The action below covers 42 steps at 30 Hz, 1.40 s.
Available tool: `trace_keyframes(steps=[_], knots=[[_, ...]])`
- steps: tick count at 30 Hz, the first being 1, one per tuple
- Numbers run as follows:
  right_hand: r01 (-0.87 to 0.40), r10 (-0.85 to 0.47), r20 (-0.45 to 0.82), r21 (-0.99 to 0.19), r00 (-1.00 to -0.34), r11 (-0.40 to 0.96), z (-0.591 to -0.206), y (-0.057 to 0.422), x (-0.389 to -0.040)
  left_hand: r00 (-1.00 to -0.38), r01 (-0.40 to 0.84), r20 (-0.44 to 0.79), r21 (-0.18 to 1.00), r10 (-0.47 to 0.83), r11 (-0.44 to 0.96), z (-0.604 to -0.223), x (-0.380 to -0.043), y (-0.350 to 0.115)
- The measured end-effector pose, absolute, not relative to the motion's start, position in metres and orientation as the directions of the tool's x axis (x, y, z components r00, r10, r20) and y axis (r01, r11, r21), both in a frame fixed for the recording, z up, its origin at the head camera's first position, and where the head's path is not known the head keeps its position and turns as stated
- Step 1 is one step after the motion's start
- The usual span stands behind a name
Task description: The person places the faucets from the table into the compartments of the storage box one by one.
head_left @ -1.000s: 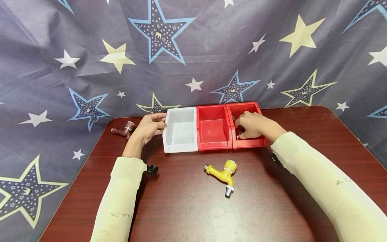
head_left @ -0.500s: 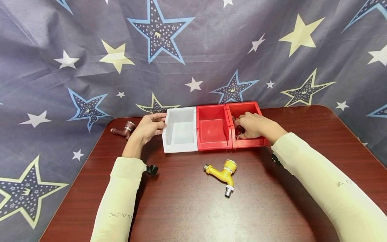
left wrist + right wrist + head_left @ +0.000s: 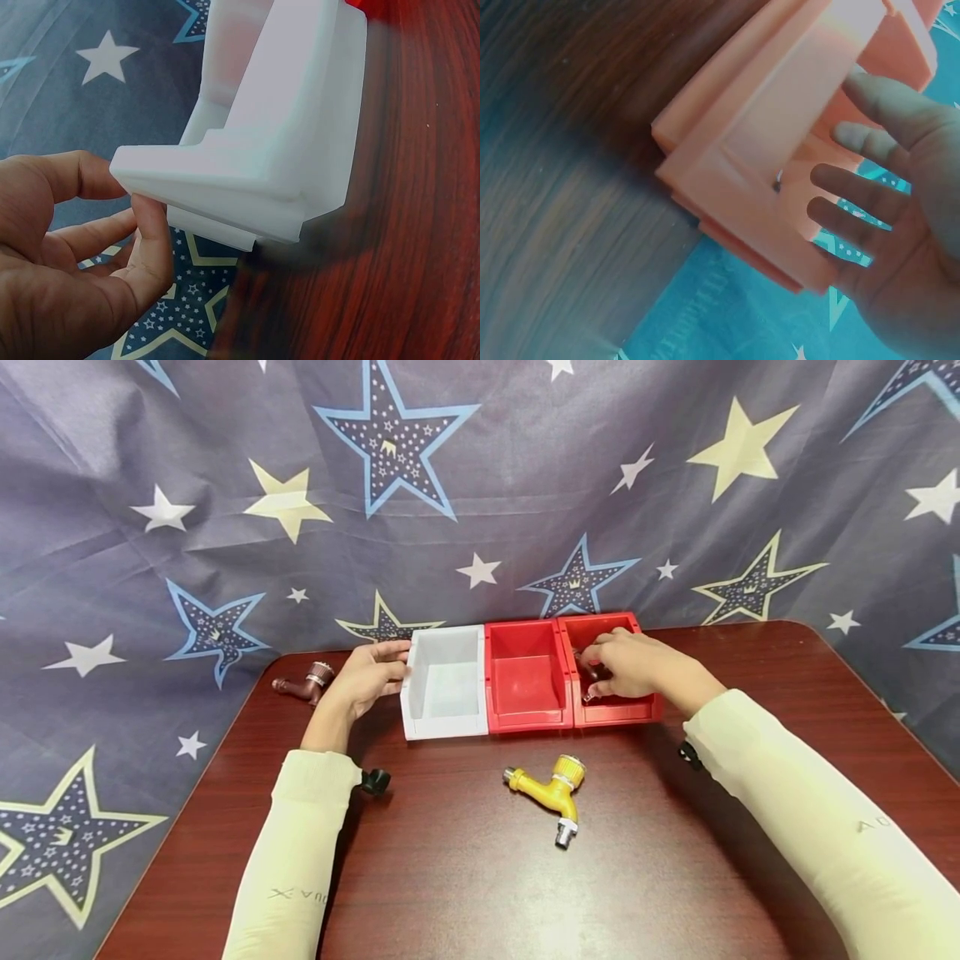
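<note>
At the back of the table, my left hand (image 3: 367, 677) pinches the left rim of a white storage bin (image 3: 447, 727), thumb and index finger at its corner in the left wrist view. Next to that bin stands a red one (image 3: 529, 721), then a second red bin (image 3: 617, 715) on the right. My right hand (image 3: 628, 662) reaches over the right red bin, its fingers (image 3: 862, 184) loosely extended and spread in the right wrist view. A dark brown tap (image 3: 595, 672) with a metal end lies in this bin, partly hidden under the hand.
In front of the bins, a yellow water tap (image 3: 550, 793) with a metal spout lies on the dark red wooden table (image 3: 435, 860). Another brown tap (image 3: 303, 687) lies at the back left, near the left wrist. A star-patterned cloth (image 3: 480, 460) hangs behind the table.
My right hand has lifted slightly and shifted back over the right red bin, showing more of the brown tap. The left hand keeps its place at the white bin.
</note>
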State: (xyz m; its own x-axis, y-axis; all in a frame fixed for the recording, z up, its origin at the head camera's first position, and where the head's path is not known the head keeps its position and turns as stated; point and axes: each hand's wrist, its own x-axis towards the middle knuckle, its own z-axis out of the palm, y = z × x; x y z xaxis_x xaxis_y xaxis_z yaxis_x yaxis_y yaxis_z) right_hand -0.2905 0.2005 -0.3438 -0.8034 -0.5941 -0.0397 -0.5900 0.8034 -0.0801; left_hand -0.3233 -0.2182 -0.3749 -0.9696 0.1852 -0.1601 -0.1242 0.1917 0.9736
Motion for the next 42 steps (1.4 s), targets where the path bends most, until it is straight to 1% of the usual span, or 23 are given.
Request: trace_keyframes(steps=[6, 11, 14, 19, 31, 42], knots=[[-0.597, -0.595, 0.049, -0.081, -0.802, 0.798, -0.337, 0.208, -0.285, -0.966, -0.127, -0.164, 0.974, 0.199, 0.187, -0.373, -0.322, -0.219], [-0.585, -0.579, 0.088, -0.076, -0.811, 0.808, -0.333, 0.211, -0.282, -0.967, -0.126, -0.163, 0.974, 0.198, 0.186, -0.372, -0.321, -0.220], [-0.591, -0.581, 0.119, -0.064, -0.805, 0.804, -0.331, 0.213, -0.279, -0.968, -0.127, -0.162, 0.975, 0.190, 0.184, -0.372, -0.321, -0.220], [-0.615, -0.600, 0.171, -0.046, -0.782, 0.788, -0.327, 0.213, -0.270, -0.969, -0.128, -0.163, 0.974, 0.187, 0.186, -0.374, -0.322, -0.220], [-0.673, -0.652, 0.248, -0.001, -0.717, 0.740, -0.325, 0.203, -0.245, -0.966, -0.132, -0.168, 0.974, 0.196, 0.184, -0.375, -0.325, -0.220], [-0.719, -0.705, 0.250, 0.044, -0.664, 0.693, -0.329, 0.190, -0.222, -0.966, -0.133, -0.166, 0.976, 0.196, 0.174, -0.374, -0.324, -0.220]])
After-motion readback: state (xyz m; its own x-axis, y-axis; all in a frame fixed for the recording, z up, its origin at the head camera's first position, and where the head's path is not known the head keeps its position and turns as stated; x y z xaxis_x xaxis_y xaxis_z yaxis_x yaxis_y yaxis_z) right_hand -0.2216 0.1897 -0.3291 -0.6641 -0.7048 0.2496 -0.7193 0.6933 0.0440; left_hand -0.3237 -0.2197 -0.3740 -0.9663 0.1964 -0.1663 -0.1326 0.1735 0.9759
